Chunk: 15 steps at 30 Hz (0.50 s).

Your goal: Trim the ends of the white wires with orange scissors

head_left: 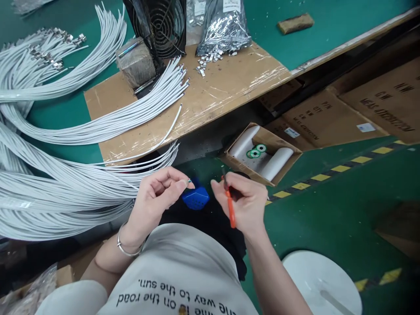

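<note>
Below the bench edge, over the lap, both hands work close together. The left hand [157, 194] pinches the stripped end of one white cable [154, 148] between thumb and forefinger, fingers narrowly closed on it, so that the tip points toward the other hand. The right hand [244, 199] grips an orange-handled tool [229, 203] pen-fashion, fingers wrapped around the shaft, its dark tip aimed up and toward the cable end; the two ends are near but not touching. A blue plastic piece [196, 198] shows between and below the hands; whether it lies on the lap or the floor cannot be determined. A bracelet [126, 249] sits on the left wrist.

Just beyond the hands, the held cable curves up onto a taped cardboard sheet [223, 87] laid over the green bench [344, 17], apparently as a work surface. The main cable bundle [65, 192] fans out to the left with loose ends overhanging the edge, within reach of the left hand.

On the floor to the right, an open carton [262, 153] holds white rolls and green-cored reels. Flat brown cartons [377, 105] lie behind it.

Farther back on the cardboard sit loose metal clips [206, 61] spilled from a clear bag [225, 26], a small fan [162, 26] and a wooden block [135, 61].
</note>
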{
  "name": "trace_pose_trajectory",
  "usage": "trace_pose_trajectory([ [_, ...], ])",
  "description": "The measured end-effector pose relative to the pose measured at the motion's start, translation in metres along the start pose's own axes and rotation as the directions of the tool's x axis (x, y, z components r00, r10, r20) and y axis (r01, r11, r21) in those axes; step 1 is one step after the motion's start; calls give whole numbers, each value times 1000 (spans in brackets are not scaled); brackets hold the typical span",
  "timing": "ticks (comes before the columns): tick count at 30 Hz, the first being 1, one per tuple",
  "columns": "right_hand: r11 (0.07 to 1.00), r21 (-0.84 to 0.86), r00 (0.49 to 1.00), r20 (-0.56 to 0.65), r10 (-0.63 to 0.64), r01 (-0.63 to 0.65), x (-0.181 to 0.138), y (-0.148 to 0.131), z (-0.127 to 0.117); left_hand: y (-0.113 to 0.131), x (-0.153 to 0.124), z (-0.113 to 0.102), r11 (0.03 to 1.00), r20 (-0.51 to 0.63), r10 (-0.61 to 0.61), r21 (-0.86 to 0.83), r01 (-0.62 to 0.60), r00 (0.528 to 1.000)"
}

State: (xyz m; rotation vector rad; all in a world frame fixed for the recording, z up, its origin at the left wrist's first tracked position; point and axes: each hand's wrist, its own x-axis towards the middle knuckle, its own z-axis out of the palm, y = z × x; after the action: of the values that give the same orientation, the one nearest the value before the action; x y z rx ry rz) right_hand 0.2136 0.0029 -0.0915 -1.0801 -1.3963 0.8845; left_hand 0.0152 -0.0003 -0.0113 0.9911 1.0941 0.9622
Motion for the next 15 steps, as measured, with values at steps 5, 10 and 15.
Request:
trace_pose_trajectory([
  [5,985,-80,983,114,-143,153,-4,-7,8,1,-1,-1,1000,26,-3,10,3,1000],
  [10,972,-113,967,173,-185,206,-2,-7,7,2,-2,-2,1000,37,-1,4,0,999],
  [15,965,-122,961,185,-206,230,-1,-11,8,5,-4,-2,1000,48,8,-2,-8,999],
])
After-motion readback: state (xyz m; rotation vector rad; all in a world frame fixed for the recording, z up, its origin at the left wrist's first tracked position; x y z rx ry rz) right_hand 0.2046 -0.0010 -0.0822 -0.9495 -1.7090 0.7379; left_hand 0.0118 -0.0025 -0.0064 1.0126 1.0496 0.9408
